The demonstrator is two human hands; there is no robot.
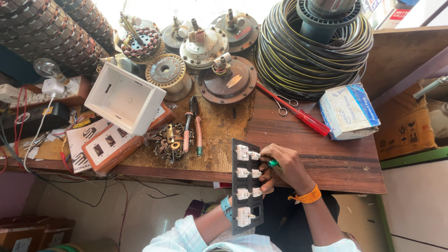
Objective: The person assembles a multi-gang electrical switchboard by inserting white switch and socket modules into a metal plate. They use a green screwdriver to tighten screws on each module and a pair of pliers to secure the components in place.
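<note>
The right hand (287, 167) is closed around a green-handled screwdriver (272, 163), its tip at a white switch (243, 152) on the black switch plate (246, 186) in the lower centre. The left hand (267, 183), mostly hidden behind the plate, grips its edge with the fingers. Pliers (197, 126) lie on the wooden bench (326, 158) just upper left.

1. The black switch panel (246, 186) stands on edge, its top leaning on the near edge of the surface, with four white switch modules mounted in a column.
2. The green-handled screwdriver (272, 163) points left, its tip at the top module.
</note>
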